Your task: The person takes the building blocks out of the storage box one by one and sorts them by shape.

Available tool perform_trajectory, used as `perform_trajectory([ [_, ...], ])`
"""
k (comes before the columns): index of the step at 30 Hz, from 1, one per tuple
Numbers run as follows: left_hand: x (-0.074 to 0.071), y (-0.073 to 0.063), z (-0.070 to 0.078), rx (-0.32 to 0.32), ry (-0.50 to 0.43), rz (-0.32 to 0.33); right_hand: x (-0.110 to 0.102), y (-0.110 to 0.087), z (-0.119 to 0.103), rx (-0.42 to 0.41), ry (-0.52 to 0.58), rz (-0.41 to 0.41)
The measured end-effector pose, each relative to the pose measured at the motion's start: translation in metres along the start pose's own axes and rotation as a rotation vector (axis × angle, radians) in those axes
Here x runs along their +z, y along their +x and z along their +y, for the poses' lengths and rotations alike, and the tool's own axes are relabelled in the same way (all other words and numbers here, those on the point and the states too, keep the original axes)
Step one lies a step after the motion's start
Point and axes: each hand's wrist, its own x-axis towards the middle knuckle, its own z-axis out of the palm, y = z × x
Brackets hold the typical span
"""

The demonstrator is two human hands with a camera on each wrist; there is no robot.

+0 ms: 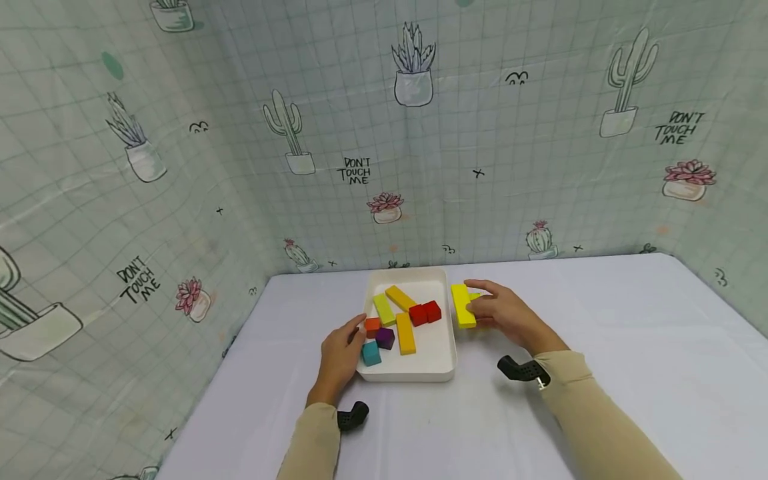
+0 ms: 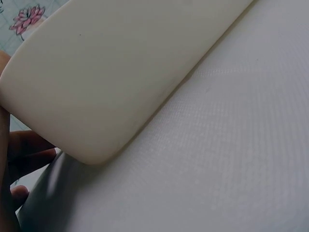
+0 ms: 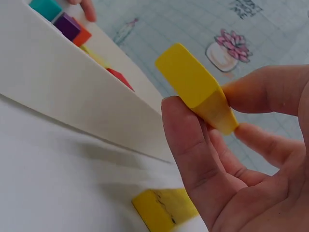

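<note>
While the left hand (image 1: 337,360), grip unclear, rests at the white plastic-looking tray (image 1: 435,353), the right hand (image 1: 509,316) pinches a yellow wooden-looking oblong block (image 1: 462,307) beside it, probably light, stiff, best held by its sides.

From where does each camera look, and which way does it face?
Head: worn on head, facing forward and down at tray; left hand, right hand, sleeves show.
Left wrist: on that wrist, facing the tray's side; left-hand fingers show at the edge.
Right wrist: on that wrist, facing the held yellow block; right hand shows, left fingertips beyond.
Head and right wrist views share that block.
</note>
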Motion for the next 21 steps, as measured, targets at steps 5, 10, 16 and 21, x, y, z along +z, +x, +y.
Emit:
perform_trajectory([
  [5,-0.002,-0.002,-0.002,-0.006,-0.013,-0.003,-0.011,-0.001,0.005,0.016,-0.011,0.048],
  [10,-0.001,0.000,-0.003,0.010,-0.001,-0.001,-0.023,-0.001,0.008,0.019,-0.035,0.083],
  [16,-0.001,0.000,-0.003,0.001,-0.013,-0.002,-0.034,-0.001,0.017,0.041,-0.060,0.121],
  [21,-0.001,0.000,-0.002,-0.005,-0.011,-0.005,-0.040,-0.001,0.021,0.078,-0.088,0.154],
])
